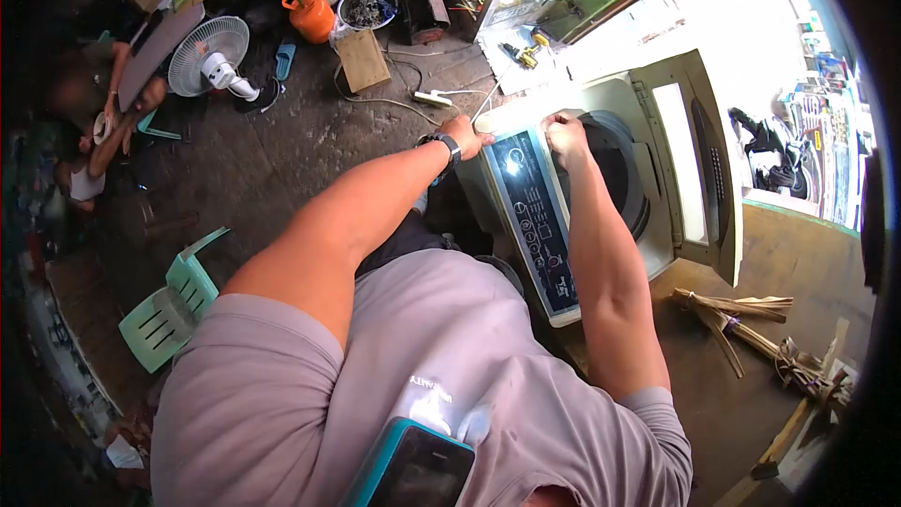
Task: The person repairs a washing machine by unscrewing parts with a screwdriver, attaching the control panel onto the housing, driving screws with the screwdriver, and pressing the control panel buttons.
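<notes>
A top-loading washing machine (560, 316) stands in front of me, its lid (699, 164) raised and the round tub (619, 169) showing. Along its near side runs a dark control panel (535, 221) with printed symbols and a bright light reflection. My left hand (466, 136), with a watch at the wrist, is closed around the panel's far left corner. At the panel's far inner edge, beside the tub opening, my right hand (566, 138) is closed with bent fingers. Its fingertips are partly hidden, and my right forearm covers part of the tub.
A power strip (434, 99) and cords lie on the floor beyond my left hand. Farther back are a drill (526, 52), an orange gas tank (310, 14) and a fan (208, 56). A green plastic chair (169, 314) stands left; another person (113, 117) sits far left.
</notes>
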A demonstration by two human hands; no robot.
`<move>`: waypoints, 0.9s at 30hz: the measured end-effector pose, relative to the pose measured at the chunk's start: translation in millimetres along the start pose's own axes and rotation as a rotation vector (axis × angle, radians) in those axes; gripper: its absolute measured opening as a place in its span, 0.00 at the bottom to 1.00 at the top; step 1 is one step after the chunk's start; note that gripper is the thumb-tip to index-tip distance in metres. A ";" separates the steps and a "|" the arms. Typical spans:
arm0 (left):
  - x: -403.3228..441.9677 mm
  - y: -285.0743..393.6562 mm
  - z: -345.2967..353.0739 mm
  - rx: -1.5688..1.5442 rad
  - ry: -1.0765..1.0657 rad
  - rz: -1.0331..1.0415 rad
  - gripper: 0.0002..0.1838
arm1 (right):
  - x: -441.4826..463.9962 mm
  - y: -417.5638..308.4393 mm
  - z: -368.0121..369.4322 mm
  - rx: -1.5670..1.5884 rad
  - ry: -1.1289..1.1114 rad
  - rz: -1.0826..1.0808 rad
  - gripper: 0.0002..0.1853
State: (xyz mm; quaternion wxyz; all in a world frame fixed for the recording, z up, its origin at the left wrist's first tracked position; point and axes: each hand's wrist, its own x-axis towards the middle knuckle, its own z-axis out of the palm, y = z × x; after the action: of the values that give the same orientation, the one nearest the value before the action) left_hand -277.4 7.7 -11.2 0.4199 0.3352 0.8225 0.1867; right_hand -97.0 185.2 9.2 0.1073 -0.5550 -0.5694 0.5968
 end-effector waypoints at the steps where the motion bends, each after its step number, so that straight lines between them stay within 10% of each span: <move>1: -3.9 0.2 0.7 0.004 -0.001 0.004 0.30 | -4.9 5.5 -2.4 -0.011 -0.003 -0.021 0.04; 4: -22.3 5.6 -0.8 0.008 0.043 -0.011 0.27 | -22.5 26.1 -12.6 0.323 0.021 -0.013 0.04; 8: -75.7 29.4 -3.1 -0.015 0.169 0.134 0.24 | -135.7 14.3 -13.0 -0.051 0.111 -0.488 0.06; 11: -111.3 67.2 11.7 -0.588 -0.465 0.161 0.18 | -200.5 30.8 -0.2 -0.014 0.058 -0.520 0.07; 21: -146.0 111.7 124.2 -0.667 -0.970 0.182 0.17 | -301.7 85.1 -49.9 -0.554 0.565 -0.699 0.09; 27: -175.7 131.2 125.2 -0.526 -1.097 0.086 0.18 | -323.1 134.9 -80.4 -0.232 0.670 -0.429 0.04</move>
State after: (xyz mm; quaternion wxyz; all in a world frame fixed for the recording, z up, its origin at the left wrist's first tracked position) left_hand -49.2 -21.0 93.1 0.8432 0.3004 0.3983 0.2004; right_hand 150.7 -59.6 97.3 0.3457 -0.5958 -0.6691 0.2790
